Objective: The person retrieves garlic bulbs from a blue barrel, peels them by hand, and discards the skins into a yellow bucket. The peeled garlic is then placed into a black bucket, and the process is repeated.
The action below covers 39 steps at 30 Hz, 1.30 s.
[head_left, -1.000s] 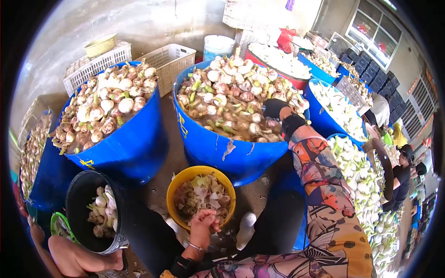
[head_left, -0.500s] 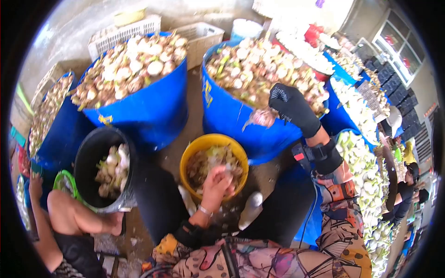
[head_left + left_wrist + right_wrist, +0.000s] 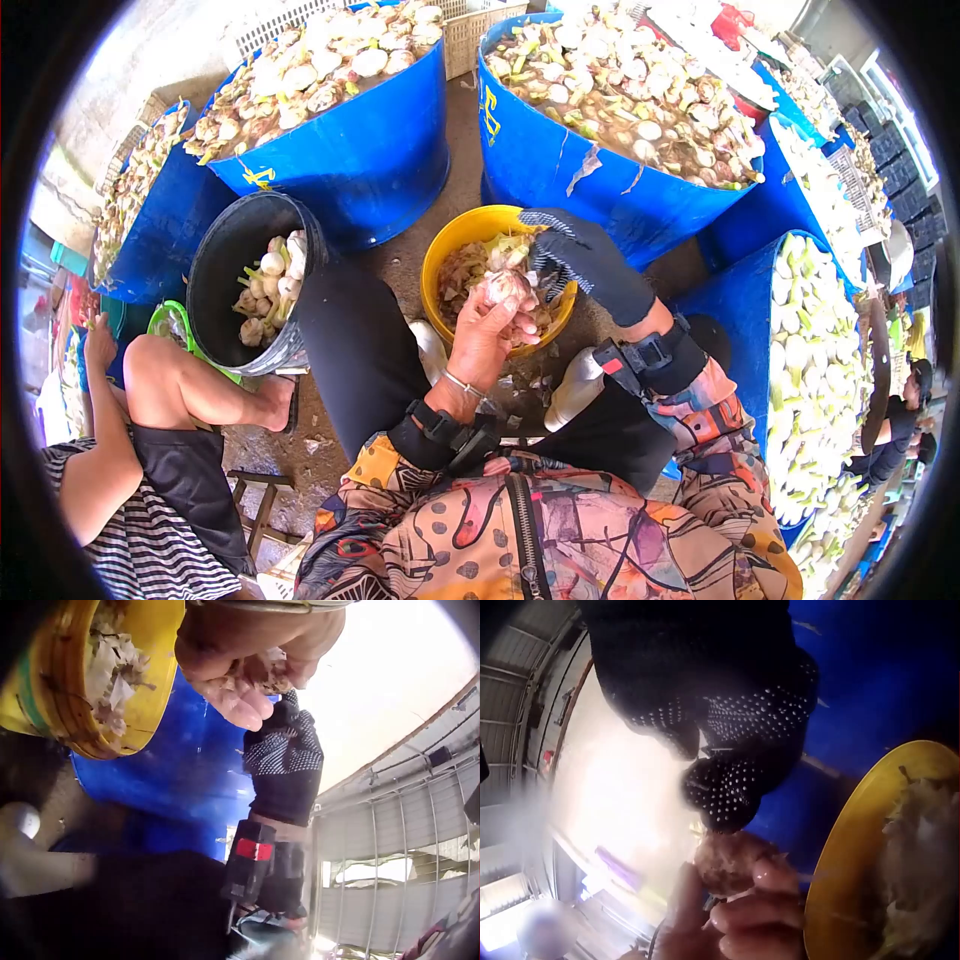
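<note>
In the head view my bare left hand (image 3: 485,335) grips a pinkish garlic bulb (image 3: 510,287) over the yellow bucket (image 3: 440,250), which holds papery peelings. My right hand (image 3: 592,262), in a black glove with white grip dots, meets it from the right. From the right wrist, the gloved fingers (image 3: 724,791) are curled, their tips at the top of the bulb (image 3: 731,862). A thin light sliver shows between gloved thumb and fingers; I cannot tell what it is. The left wrist view shows bare fingertips around the bulb (image 3: 259,671), partly hiding it.
Two big blue tubs of garlic, one at the left (image 3: 340,135) and one at the right (image 3: 600,165), stand ahead. Left of my knee is a black bucket (image 3: 215,270) with bulbs. Another blue tub (image 3: 725,300) holds pale stalks at right. A seated person's leg (image 3: 190,385) is at left.
My right hand came back from the right tub, carrying a garlic bulb, to my left hand over the yellow bucket. My left hand now grips a bulb. The head view has tilted down.
</note>
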### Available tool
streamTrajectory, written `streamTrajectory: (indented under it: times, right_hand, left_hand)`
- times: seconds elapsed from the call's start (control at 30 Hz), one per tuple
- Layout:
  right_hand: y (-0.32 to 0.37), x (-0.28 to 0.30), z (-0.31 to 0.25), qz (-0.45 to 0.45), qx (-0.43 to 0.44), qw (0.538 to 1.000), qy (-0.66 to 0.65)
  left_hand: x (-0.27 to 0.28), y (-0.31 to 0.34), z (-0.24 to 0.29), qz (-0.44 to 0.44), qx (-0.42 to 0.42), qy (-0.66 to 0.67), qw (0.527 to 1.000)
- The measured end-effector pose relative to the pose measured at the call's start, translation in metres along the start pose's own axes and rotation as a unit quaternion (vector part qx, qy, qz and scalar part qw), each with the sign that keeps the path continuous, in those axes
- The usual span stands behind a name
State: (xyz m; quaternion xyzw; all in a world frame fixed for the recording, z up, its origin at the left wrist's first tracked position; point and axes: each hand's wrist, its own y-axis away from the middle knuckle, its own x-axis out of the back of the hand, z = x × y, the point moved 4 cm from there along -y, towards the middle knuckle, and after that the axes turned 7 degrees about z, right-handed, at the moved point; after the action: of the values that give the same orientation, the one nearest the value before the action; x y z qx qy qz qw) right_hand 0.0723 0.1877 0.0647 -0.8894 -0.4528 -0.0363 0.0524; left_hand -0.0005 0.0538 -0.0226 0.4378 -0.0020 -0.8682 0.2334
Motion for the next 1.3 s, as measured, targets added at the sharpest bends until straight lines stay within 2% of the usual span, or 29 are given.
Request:
streamTrajectory:
  times: [0.03, 0.13, 0.23, 0.27, 0.37, 0.47, 0.57, 0.67, 0.73, 0.87, 0.97, 1.07, 1.17, 1.3]
  right_hand:
    - [0.003, 0.005, 0.004, -0.002, -0.04, 0.998, -0.043]
    - [0.014, 0.003, 0.014, -0.023, -0.061, 0.997, 0.047]
    - [0.018, -0.013, 0.03, -0.071, -0.013, 0.996, 0.056]
    - [0.017, -0.014, 0.036, -0.073, -0.015, 0.993, 0.094]
    - [0.013, -0.022, 0.026, -0.122, -0.111, 0.986, -0.009]
    - [0.008, -0.021, 0.042, -0.115, -0.078, 0.99, -0.003]
    - [0.008, -0.019, 0.058, -0.11, -0.092, 0.99, 0.01]
    - [0.009, -0.015, 0.053, -0.078, -0.066, 0.994, 0.028]
    - [0.008, -0.012, 0.061, -0.07, -0.053, 0.995, 0.046]
    - [0.011, -0.007, 0.061, -0.074, -0.135, 0.986, -0.07]
    - [0.015, -0.007, 0.047, -0.074, -0.128, 0.988, -0.053]
    - [0.019, -0.006, 0.027, -0.086, -0.106, 0.989, -0.047]
    - [0.024, -0.009, 0.028, -0.103, -0.046, 0.993, -0.045]
    - [0.026, -0.01, 0.058, -0.149, -0.075, 0.984, -0.059]
  left_hand:
    - [0.0, 0.0, 0.001, 0.002, 0.008, 0.009, 1.0]
    - [0.002, -0.003, 0.002, 0.017, 0.009, 0.006, 1.0]
    - [0.006, -0.006, 0.001, 0.034, 0.002, -0.02, 0.999]
    - [0.008, -0.007, 0.0, 0.04, 0.0, -0.028, 0.999]
    - [0.016, -0.01, -0.001, 0.034, -0.022, -0.061, 0.997]
    - [0.015, -0.008, 0.003, 0.079, -0.063, -0.129, 0.987]
    - [0.015, -0.006, 0.002, 0.108, -0.067, -0.175, 0.976]
    - [0.015, -0.009, 0.001, 0.066, -0.06, -0.164, 0.982]
    - [0.02, -0.013, -0.004, 0.027, -0.023, -0.125, 0.991]
    - [0.013, -0.006, -0.002, -0.025, 0.06, -0.004, 0.998]
    - [0.01, -0.004, -0.003, -0.04, 0.105, 0.068, 0.991]
    - [0.009, -0.002, -0.002, -0.031, 0.11, 0.084, 0.99]
    - [0.012, -0.003, -0.003, -0.034, 0.114, 0.068, 0.99]
    - [0.01, -0.003, -0.004, -0.054, 0.103, 0.045, 0.992]
